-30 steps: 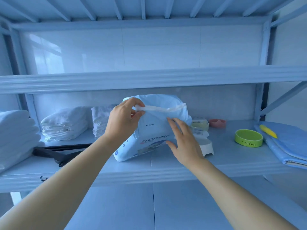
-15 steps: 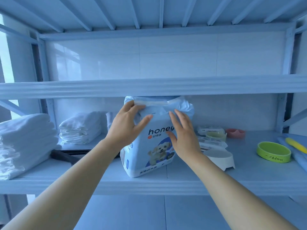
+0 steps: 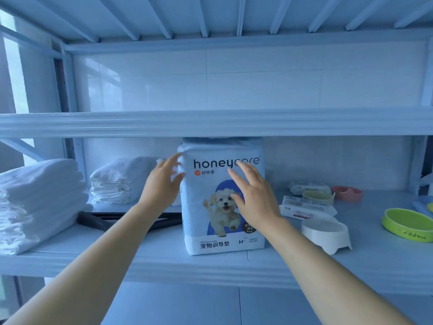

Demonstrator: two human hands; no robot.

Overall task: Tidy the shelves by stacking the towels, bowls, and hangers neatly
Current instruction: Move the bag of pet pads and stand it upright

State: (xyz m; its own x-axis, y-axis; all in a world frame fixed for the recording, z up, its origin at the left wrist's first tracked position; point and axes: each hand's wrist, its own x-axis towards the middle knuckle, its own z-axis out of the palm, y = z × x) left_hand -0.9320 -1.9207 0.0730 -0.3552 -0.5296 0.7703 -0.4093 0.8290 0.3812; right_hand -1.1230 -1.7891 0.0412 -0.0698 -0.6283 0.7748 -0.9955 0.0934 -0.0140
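Pack [image 3: 210, 245] of pet pads, upright on shelf [image 3: 140, 261]; my left hand [image 3: 161, 184] and right hand [image 3: 253, 195] flat-fingered at it, gripping nothing. Step: squaring it. Next, likely: gather bowls [image 3: 325, 233].

At centre frame we see a honeycare pad pack [image 3: 218, 207] upright on the shelf [image 3: 164, 261], our left hand [image 3: 161, 184] straight-fingered at its left edge, our right hand [image 3: 253, 195] spread before its front. Folded towels [image 3: 39, 202] sit left, a black hanger [image 3: 98, 220] beside them, a white bowl [image 3: 325, 233] and green bowl [image 3: 408, 225] right.

Upright pad pack [image 3: 207, 184] mid-shelf; hangers [image 3: 105, 220] close left, white bowl [image 3: 325, 233] close right.
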